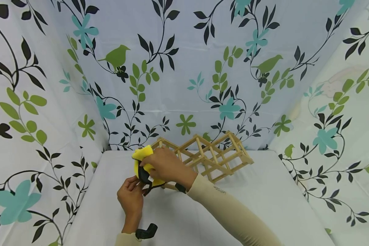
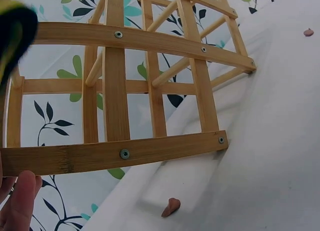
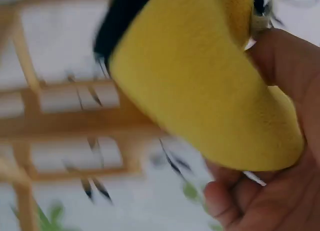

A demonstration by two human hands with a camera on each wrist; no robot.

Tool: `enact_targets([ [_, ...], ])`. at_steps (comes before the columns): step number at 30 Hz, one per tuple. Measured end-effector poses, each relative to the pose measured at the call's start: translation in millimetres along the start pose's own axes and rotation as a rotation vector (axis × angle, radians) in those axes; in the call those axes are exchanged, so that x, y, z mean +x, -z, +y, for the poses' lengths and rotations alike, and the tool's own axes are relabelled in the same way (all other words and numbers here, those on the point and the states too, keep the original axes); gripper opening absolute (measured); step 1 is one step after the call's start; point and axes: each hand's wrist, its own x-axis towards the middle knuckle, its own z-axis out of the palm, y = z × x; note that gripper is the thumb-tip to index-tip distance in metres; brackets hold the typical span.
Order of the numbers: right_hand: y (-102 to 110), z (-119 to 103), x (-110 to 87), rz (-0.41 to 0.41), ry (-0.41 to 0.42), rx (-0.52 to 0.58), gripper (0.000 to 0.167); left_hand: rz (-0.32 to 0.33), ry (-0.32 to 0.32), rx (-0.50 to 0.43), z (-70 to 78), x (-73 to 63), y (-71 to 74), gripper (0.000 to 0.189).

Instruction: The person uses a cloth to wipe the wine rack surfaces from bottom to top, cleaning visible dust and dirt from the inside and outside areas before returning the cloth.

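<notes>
The rack (image 2: 116,96) spans the centre of the head view, its left end partly behind the cloth (image 1: 144,152), which is just left of centre. The left hand (image 1: 131,198) pinches the end of a rail, at the lower left of the left wrist view; the right hand (image 1: 167,165) grips the bunched cloth between thumb and fingers. The rack looks light and stiff, its slats smooth and screwed together, so it may turn or slide if pushed; a flat rail near a screwed joint seems a firmer hold than a thin dowel. The cloth looks soft and light, easy to pinch anywhere, though its dark edge could snag on a slat corner
</notes>
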Motion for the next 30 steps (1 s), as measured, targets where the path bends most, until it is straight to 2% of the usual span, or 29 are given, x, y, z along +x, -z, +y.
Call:
enact_targets([
  [2,11,-1,-1.0,0.043,-0.066,-0.062,0.031,-0.009,0.011,-0.007,-0.7,-0.5,-1.5,0.017],
  [4,19,-2,-1.8,0.096,-0.110,-0.076,0.031,-0.017,0.019,-0.022,-0.4,-1.5,-2.7,0.020],
  [10,0,4,-8.8,0.144,-0.109,0.077,0.038,-0.006,-0.005,0.003,0.3,-4.1,-2.9,0.021],
  [14,8,25,-31.8,0.204,-0.253,0.098,0.035,-0.031,-0.033,-0.006,-1.2,-2.2,-2.0,0.020],
  [17,25,54,-59.4,0.298,-0.381,0.224,0.036,-0.049,-0.069,0.014,-1.4,0.4,-1.1,0.026],
  [20,36,91,-95.5,0.450,-0.486,0.468,0.040,-0.038,-0.153,0.146,1.1,3.0,0.8,0.029],
  [22,37,118,-123.5,0.567,-0.538,0.607,0.040,-0.018,-0.242,0.272,5.2,4.7,1.5,0.034],
  [24,36,144,-152.5,0.647,-0.611,0.701,0.041,-0.003,-0.335,0.371,12.2,6.9,0.6,0.043],
  [27,28,175,-192.2,0.684,-0.716,0.753,0.046,-0.027,-0.465,0.415,25.7,10.9,-5.4,0.054],
  [30,17,195,-219.1,0.647,-0.790,0.800,0.053,-0.093,-0.540,0.385,40.0,14.9,-16.0,0.058],
])
